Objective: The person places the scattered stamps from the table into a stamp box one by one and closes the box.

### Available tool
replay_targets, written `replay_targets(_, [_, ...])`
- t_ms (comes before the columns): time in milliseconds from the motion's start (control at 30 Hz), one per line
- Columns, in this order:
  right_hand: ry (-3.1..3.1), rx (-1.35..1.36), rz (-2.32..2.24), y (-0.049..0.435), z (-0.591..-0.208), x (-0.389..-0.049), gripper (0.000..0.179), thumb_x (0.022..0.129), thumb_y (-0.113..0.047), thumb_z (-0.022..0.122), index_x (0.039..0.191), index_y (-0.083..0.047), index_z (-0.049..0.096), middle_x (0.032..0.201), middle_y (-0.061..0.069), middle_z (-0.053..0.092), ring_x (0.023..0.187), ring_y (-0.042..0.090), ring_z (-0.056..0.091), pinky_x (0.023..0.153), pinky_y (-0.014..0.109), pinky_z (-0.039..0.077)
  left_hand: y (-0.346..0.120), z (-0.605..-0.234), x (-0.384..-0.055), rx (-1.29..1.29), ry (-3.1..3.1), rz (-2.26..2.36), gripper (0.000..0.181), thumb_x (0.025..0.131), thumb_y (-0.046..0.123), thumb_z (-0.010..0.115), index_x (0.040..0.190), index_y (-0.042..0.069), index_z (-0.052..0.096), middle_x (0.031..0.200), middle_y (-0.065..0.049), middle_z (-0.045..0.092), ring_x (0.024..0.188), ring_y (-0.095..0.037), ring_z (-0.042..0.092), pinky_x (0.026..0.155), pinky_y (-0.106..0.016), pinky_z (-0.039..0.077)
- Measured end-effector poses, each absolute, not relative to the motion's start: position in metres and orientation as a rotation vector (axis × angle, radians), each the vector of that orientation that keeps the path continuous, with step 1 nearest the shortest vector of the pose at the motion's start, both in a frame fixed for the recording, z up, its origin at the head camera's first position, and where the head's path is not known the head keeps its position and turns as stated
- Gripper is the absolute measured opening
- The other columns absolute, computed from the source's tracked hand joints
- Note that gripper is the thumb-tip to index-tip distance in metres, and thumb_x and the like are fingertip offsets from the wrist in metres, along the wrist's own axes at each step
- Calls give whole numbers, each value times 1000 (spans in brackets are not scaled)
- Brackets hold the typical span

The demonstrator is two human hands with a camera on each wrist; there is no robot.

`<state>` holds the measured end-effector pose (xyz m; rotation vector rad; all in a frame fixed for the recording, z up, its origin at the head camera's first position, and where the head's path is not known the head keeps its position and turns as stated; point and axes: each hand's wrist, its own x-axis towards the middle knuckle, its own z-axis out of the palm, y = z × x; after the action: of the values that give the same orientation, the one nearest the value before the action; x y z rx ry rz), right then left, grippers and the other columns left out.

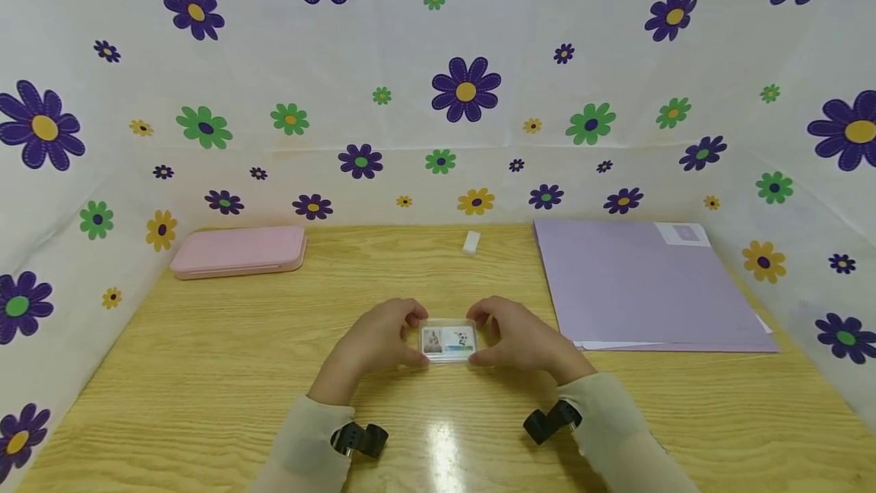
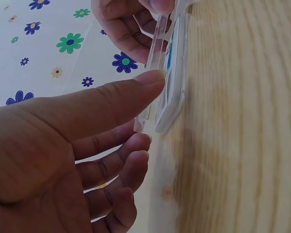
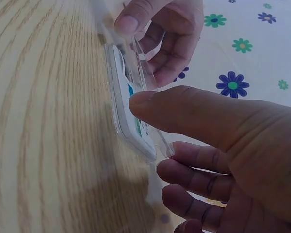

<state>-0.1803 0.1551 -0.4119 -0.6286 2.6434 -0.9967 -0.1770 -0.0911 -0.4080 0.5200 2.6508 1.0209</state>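
In the middle of the table lies a small flat white case (image 1: pixel 448 340) with printed pictures on top, one showing a panda-like figure. A clear plastic cover (image 2: pixel 158 43) stands slightly apart from the white part (image 2: pixel 173 92), with a gap between them in both wrist views. My left hand (image 1: pixel 379 337) pinches the cover at its left end, thumb on the near side and fingers on the far side. At the opposite end my right hand (image 1: pixel 516 335) pinches it the same way. The white part (image 3: pixel 122 92) rests on the tabletop.
A pink pencil case (image 1: pixel 239 252) lies at the back left. Behind the hands is a small white block (image 1: pixel 471 243), perhaps an eraser. A purple folder (image 1: pixel 636 284) with white sheets under it lies on the right. Flower-printed cloth (image 1: pixel 411 44) encloses the wooden table.
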Motion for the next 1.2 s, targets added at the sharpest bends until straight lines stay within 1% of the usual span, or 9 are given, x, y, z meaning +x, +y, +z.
replay_targets(100, [2627,-629,-1010,155,-414,-181,54,73,-20,89,118,-6,62,100,0,59,90,21,51,81,37,44,-91,-409,-178,516,2654,1007,59,67,14,93,117,6,63,101,-1,60,85,-17,52,80,-36,45])
replay_targets(200, [2611,-625,-1021,155,-415,-181,53,73,-19,89,117,-6,62,98,1,58,89,21,51,79,37,44,-90,-410,-178,508,2655,1002,58,67,13,92,117,5,63,100,-1,59,84,-17,52,79,-36,45])
replay_targets(400, [2594,-606,-1032,154,-416,-180,54,74,-18,89,119,-6,61,101,2,58,90,20,51,80,37,45,-91,-412,-176,499,2642,996,59,68,13,92,117,6,62,102,-1,59,85,-18,51,78,-36,45])
replay_targets(600, [2597,-563,-1029,153,-417,-180,54,73,-16,89,118,-7,61,103,1,58,92,20,50,84,38,44,-91,-412,-176,482,2618,1013,58,69,12,91,118,6,62,104,-1,59,86,-19,51,79,-36,45])
replay_targets(967, [2605,-538,-1007,152,-418,-180,53,72,-15,89,117,-8,61,102,0,57,93,20,50,87,38,43,-91,-414,-176,474,2599,1031,56,71,11,90,120,6,62,105,-1,58,88,-19,51,80,-36,45])
replay_targets(1100, [2604,-535,-1001,152,-418,-180,52,72,-15,90,116,-9,62,100,1,56,93,20,50,87,38,43,-91,-414,-176,469,2600,1025,56,72,12,90,120,6,62,105,-2,58,88,-19,51,81,-37,45])
replay_targets(1200, [2605,-539,-1000,152,-418,-180,51,72,-16,90,114,-10,62,98,2,56,91,20,49,84,38,43,-90,-414,-176,458,2611,1008,54,72,12,90,118,6,63,105,-2,58,88,-20,51,80,-37,46])
